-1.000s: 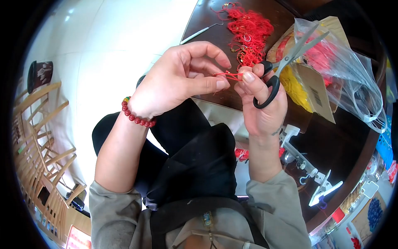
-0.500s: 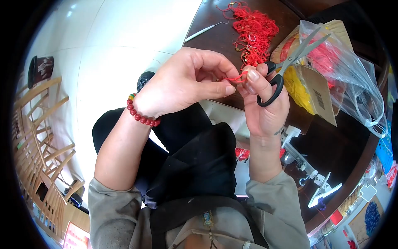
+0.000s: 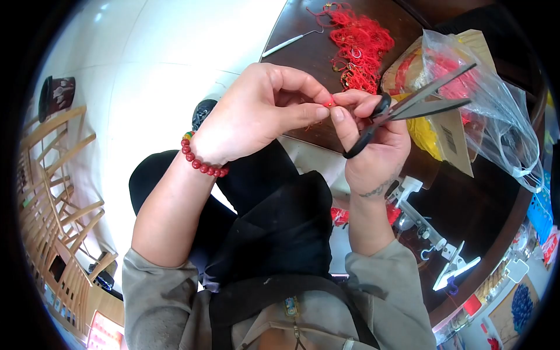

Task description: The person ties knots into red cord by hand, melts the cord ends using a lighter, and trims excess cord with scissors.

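Note:
My left hand (image 3: 256, 114), with a beaded bracelet at its wrist, pinches a small piece of red cord (image 3: 330, 104) between thumb and index finger. The fingertips of my right hand (image 3: 373, 131) meet it from the other side, also on the cord. Black-handled scissors (image 3: 402, 109) hang on the fingers of my right hand, their blades parted and pointing to the upper right. Most of the cord is hidden by my fingers. Just beyond my hands, a heap of red cords (image 3: 360, 46) lies on the dark table (image 3: 297, 67).
A white-handled hook tool (image 3: 284, 45) lies left of the heap. To the right are a clear plastic bag (image 3: 501, 111), cardboard (image 3: 452, 137) and yellow cord (image 3: 423, 133). A white metal clamp fixture (image 3: 429, 230) stands nearer me. Wooden chairs (image 3: 61, 216) are at far left.
My hands have come together, and the red cord stretched between them now shows only as a small bit. My right hand has turned, swinging the scissors so their blades point more to the right.

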Demonstrator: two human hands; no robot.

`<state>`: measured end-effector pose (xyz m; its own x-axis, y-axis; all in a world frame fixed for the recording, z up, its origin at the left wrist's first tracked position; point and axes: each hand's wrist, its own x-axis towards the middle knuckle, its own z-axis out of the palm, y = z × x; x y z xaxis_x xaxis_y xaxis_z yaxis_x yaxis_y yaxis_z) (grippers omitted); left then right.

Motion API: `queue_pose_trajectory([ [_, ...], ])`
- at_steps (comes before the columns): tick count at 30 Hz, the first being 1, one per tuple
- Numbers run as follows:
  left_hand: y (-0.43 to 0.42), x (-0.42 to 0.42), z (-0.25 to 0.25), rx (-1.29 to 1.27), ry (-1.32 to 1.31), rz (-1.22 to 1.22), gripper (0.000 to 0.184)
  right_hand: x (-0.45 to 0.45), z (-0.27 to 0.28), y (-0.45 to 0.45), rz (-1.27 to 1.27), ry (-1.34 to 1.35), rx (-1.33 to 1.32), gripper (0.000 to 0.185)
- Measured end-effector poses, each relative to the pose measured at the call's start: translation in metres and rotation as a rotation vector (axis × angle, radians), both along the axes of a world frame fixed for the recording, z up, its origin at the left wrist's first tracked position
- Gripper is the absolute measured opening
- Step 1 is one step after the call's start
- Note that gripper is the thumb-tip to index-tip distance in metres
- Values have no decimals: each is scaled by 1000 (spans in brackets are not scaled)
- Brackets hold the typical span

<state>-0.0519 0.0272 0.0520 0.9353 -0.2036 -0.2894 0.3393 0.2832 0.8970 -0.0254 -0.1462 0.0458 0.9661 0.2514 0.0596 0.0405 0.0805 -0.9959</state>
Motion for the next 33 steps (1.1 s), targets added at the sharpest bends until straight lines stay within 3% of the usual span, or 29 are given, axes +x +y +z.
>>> queue_pose_trajectory([
  [4, 1, -1, -2, 13, -46, 18, 17, 3, -1, -3, -20, -12, 94, 21],
  [11, 5, 1, -11, -178, -43, 137, 31, 9, -2, -10, -75, 372, 492, 22],
  [20, 3, 3, -6, -514, 59, 133, 38, 7, -7, -4, -122, 403, 547, 23],
  [29, 4, 6, -7, -424, -9, 119, 33, 16, -6, -1, 101, 415, 412, 14],
  [33, 8, 6, -7, -270, -129, 60, 34, 27, -10, -14, 183, 428, 319, 24],
])
